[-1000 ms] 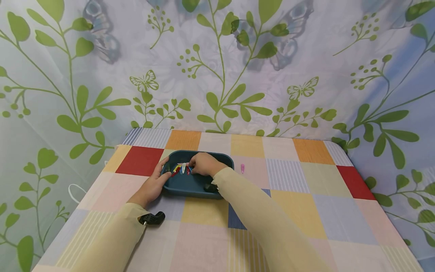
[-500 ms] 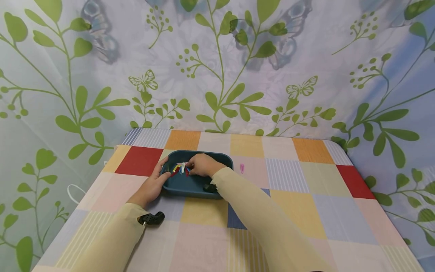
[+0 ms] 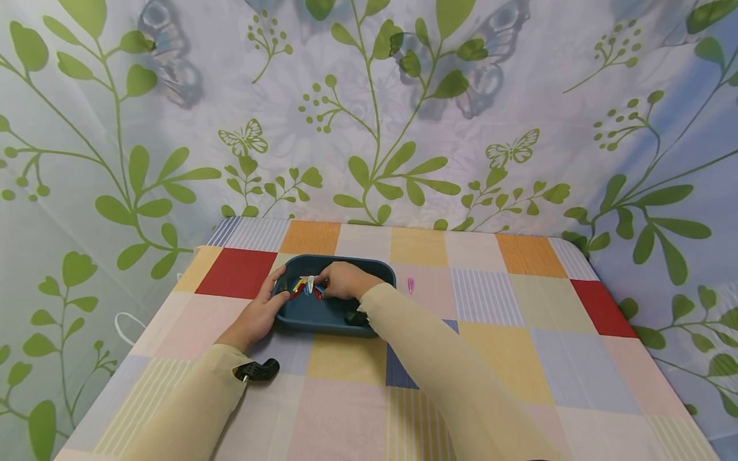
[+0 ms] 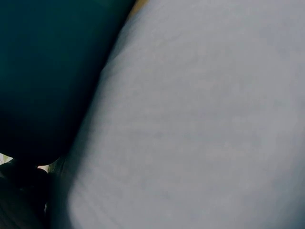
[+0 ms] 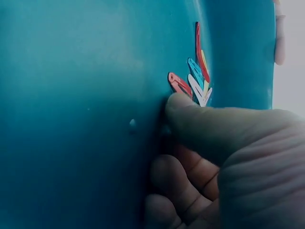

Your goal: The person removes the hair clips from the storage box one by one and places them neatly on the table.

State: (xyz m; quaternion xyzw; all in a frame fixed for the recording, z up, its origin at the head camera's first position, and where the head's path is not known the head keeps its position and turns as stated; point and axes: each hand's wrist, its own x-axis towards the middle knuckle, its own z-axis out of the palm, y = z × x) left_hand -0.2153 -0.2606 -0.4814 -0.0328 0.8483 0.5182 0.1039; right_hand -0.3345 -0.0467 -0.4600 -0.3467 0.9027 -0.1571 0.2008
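A dark teal plastic tray (image 3: pixel 323 328) stands on the table. My left hand (image 3: pixel 262 315) grips its left end, thumb inside the rim and fingers along the outer wall. Several snap hair clips lie in the tray's left half: a white hair clip (image 3: pixel 311 283), red, blue and yellow ones. My right hand (image 3: pixel 348 280) reaches into the tray with curled fingers beside these clips. In the right wrist view, the thumb (image 5: pixel 178 102) overlaps the end of a red hair clip (image 5: pixel 177 82); I cannot tell whether it pinches a clip, as the index fingertip is hidden.
A pink hair clip (image 3: pixel 410 285) lies on the patchwork tablecloth (image 3: pixel 490 358), just right of the tray. Behind the table hangs a leaf-patterned curtain (image 3: pixel 369 115). A white cable (image 3: pixel 122 328) loops beside the table's left edge. Black wrist cameras stick out under both sleeves.
My right fingers shift slightly among the hair clips, and the blue and red clips beside the fingertips move a little. The left hand and the tray hold still.
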